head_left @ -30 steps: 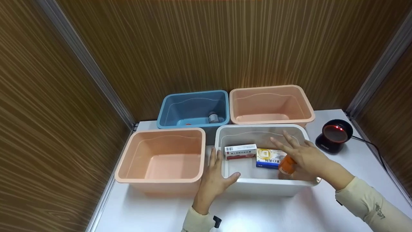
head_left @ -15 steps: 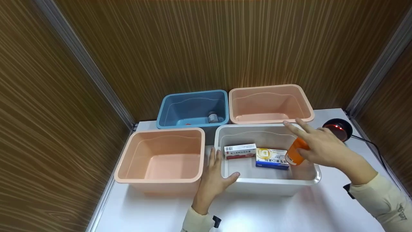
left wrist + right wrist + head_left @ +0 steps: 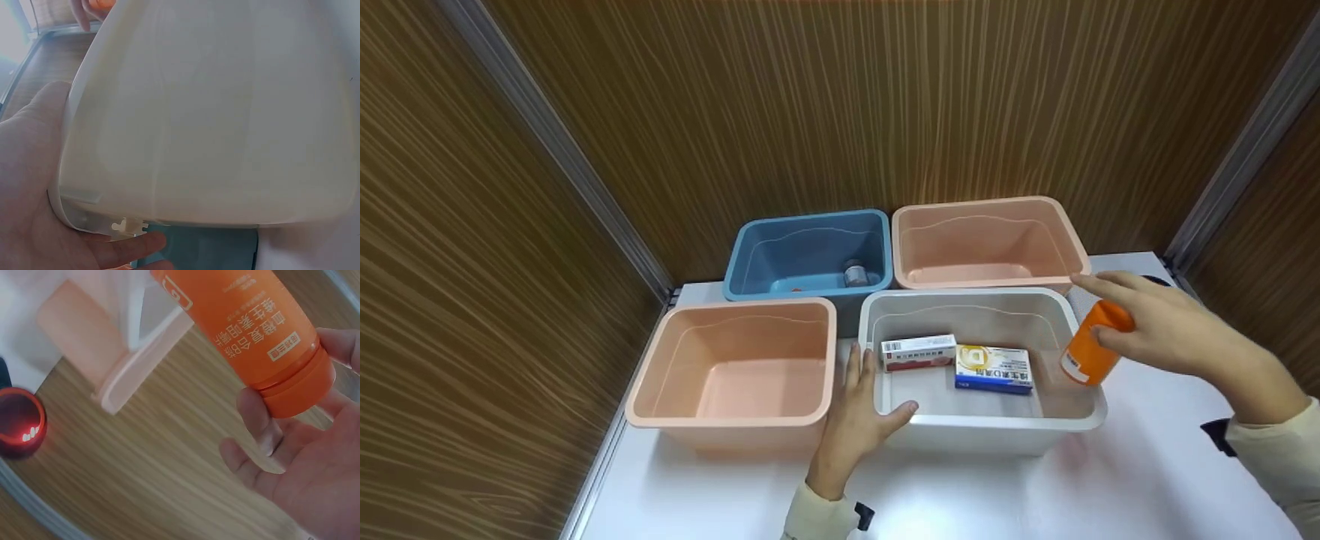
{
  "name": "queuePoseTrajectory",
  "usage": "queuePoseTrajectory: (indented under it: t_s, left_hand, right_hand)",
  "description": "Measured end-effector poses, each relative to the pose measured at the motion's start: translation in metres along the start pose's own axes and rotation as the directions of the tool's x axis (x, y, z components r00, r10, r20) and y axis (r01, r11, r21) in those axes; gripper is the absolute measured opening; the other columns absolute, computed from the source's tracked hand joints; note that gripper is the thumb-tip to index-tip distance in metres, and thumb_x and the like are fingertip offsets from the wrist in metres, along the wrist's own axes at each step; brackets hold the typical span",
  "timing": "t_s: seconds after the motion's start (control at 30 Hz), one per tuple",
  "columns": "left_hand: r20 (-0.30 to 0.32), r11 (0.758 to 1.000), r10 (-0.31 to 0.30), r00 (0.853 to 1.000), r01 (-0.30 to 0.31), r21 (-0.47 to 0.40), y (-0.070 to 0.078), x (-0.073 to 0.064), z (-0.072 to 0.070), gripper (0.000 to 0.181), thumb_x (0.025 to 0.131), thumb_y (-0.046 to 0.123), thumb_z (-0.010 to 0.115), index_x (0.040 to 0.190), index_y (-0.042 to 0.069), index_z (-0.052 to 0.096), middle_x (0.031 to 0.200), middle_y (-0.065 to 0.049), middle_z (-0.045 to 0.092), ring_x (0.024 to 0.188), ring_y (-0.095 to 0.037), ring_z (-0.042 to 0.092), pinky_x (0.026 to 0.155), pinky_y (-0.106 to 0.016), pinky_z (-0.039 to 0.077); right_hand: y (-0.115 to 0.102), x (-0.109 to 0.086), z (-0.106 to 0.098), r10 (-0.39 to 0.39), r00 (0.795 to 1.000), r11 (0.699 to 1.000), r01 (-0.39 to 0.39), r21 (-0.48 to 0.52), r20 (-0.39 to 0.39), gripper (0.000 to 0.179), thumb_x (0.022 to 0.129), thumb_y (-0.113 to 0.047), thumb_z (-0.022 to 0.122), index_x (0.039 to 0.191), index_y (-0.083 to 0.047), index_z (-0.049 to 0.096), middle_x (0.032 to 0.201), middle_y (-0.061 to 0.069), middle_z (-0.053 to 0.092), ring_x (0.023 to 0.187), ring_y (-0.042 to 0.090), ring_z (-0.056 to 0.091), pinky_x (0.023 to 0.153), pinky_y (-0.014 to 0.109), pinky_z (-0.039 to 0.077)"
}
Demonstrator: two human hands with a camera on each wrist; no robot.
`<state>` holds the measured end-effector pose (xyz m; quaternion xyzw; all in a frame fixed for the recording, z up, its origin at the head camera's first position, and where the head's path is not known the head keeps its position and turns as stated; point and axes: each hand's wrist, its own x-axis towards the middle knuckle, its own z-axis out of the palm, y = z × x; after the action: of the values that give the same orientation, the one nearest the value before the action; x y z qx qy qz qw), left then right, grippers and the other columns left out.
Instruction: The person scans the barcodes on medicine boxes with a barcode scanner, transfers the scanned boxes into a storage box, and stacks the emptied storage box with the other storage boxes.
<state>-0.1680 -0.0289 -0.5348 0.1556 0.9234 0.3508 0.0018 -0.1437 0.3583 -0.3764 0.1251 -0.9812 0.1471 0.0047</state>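
My right hand holds an orange vitamin bottle by its cap end, tilted over the right rim of the white bin. In the right wrist view, thumb and fingers pinch the cap of the bottle, whose printed label shows. At the bin's left front corner rests my left hand, with fingers extended and thumb spread. The left wrist view has this hand against the bin's edge. Two medicine boxes lie inside the bin: a white and red one and a blue, white and yellow one.
A peach bin stands left of the white one. Behind are a blue bin with a small bottle in it, and another peach bin. A black scanner with red lights is mostly hidden behind my right hand in the head view.
My right hand has lifted the orange bottle from inside the white bin and carried it right, over the rim. The left hand has stayed in place.
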Motion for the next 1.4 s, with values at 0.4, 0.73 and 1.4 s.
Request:
queuePoseTrajectory:
  t_s: [0.4,0.73,1.4]
  left_hand:
    - [-0.018,0.999,0.027,0.999,-0.027,0.021,0.000,0.000,0.001,0.108,0.085,0.063,0.070,0.160,0.002,0.022,0.168,-0.017,0.006,0.149,-0.044,0.015,0.116,-0.056,0.024]
    - [-0.004,1.000,0.019,1.000,-0.019,0.013,-0.001,0.000,0.000,0.109,0.085,0.064,0.069,0.160,0.001,0.021,0.168,-0.015,0.004,0.151,-0.040,0.010,0.117,-0.053,0.021]
    - [-0.006,1.000,0.009,1.000,-0.009,-0.006,0.000,0.000,0.001,0.108,0.085,0.062,0.071,0.161,0.003,0.021,0.169,-0.014,0.003,0.149,-0.043,0.015,0.115,-0.057,0.025]
  right_hand:
    - [0.050,0.005,-0.010,0.092,0.996,0.996,-0.093,0.008,0.020,0.050,0.093,-0.024,0.068,0.136,0.001,0.058,0.112,0.025,0.063,0.086,0.032,0.056,0.066,0.042,0.049]
    - [0.083,0.020,-0.002,0.173,0.984,0.981,-0.175,0.088,0.034,0.060,0.096,-0.041,0.067,0.135,0.004,0.057,0.117,0.036,0.059,0.096,0.044,0.056,0.081,0.064,0.049]
    - [0.110,0.035,0.028,0.118,0.983,0.991,-0.124,0.041,0.138,0.032,0.074,0.005,0.065,0.105,-0.005,0.063,0.098,0.021,0.053,0.088,0.036,0.050,0.069,0.046,0.048]
